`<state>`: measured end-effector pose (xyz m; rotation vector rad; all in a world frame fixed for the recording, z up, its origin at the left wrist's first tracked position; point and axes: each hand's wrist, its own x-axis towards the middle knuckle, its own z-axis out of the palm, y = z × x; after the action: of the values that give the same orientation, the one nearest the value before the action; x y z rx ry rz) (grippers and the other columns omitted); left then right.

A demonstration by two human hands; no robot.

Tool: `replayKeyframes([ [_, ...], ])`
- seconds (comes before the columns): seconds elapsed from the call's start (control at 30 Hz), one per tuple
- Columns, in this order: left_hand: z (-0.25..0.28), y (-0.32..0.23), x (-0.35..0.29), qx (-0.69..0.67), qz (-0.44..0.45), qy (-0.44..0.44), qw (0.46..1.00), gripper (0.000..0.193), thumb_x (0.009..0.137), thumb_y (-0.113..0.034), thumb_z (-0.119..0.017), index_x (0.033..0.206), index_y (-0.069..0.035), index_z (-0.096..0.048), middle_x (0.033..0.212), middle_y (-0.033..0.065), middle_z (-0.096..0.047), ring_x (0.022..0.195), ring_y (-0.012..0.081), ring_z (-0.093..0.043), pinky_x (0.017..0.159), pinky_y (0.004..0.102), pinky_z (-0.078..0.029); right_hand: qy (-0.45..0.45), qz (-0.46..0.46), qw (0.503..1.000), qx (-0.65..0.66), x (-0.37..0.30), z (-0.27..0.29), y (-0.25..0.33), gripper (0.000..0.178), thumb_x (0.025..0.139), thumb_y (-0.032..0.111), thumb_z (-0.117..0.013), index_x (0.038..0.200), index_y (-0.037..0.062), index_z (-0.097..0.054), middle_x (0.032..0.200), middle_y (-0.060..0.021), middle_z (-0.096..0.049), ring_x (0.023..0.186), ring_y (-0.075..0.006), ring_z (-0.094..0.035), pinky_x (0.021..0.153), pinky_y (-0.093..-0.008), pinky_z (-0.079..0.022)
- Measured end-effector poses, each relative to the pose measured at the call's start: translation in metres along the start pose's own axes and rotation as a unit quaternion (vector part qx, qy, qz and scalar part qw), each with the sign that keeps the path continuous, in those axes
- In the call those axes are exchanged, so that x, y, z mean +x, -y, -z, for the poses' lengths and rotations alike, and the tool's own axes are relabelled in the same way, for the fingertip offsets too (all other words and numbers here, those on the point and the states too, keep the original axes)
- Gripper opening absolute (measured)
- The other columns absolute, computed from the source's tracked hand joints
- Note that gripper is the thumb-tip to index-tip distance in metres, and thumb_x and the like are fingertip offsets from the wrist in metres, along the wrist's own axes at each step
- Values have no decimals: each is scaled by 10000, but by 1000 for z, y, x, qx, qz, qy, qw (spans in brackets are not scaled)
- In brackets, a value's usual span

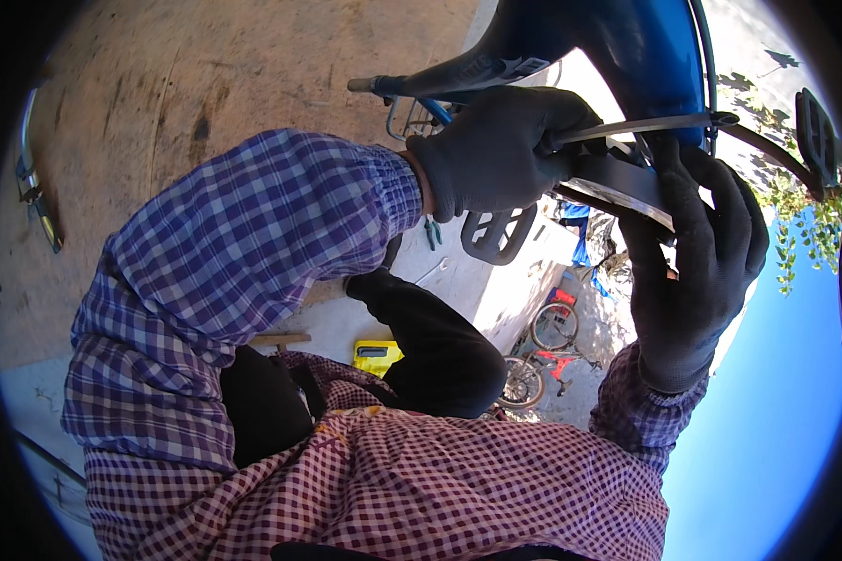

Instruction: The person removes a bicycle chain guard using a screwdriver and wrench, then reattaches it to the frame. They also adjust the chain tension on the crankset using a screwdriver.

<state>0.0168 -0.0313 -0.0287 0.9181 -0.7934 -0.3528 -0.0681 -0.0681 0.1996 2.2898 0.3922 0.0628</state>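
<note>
Gripping grey bar point(646, 128), left fingers point(571, 110) clenched, right fingers point(687, 198) spread, their grasp unclear

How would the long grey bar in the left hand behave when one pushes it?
The bar would probably feel stiff: it runs nearly straight beyond the left hand. It is likely light, being thin. Its smooth-looking surface might let it slip.

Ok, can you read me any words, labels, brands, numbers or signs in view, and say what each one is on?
None can be read reliably.
Pale marking on the blue bike frame: too blurred to read.
Yellow box: too small to make out any lettering.
</note>
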Motion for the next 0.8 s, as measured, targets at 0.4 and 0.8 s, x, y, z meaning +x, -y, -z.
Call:
replayKeyframes([
  [0.4, 3, 2, -16, -39, 75, -8, 996, 246, 972, -193, -736, 1180, -63, -742, 1057, 133, -766, 938, 229, -758, 855, 343, -621, -30, -34, 997, 65, 2, -12, 0, 525, 685, 229, -916, 1178, 161, -749, 1111, -64, -740, 996, -270, -686, 860, -400, -528],
  [0.8, -6, -5, -22, -116, 160, 26, 980, 244, 1002, -214, -703, 1151, -27, -751, 898, 88, -746, 834, 165, -716, 774, 295, -568, -89, -18, 995, 38, -6, -20, 2, 494, 699, 248, -906, 1153, 134, -749, 1110, -49, -759, 1030, -255, -691, 918, -406, -503],
])
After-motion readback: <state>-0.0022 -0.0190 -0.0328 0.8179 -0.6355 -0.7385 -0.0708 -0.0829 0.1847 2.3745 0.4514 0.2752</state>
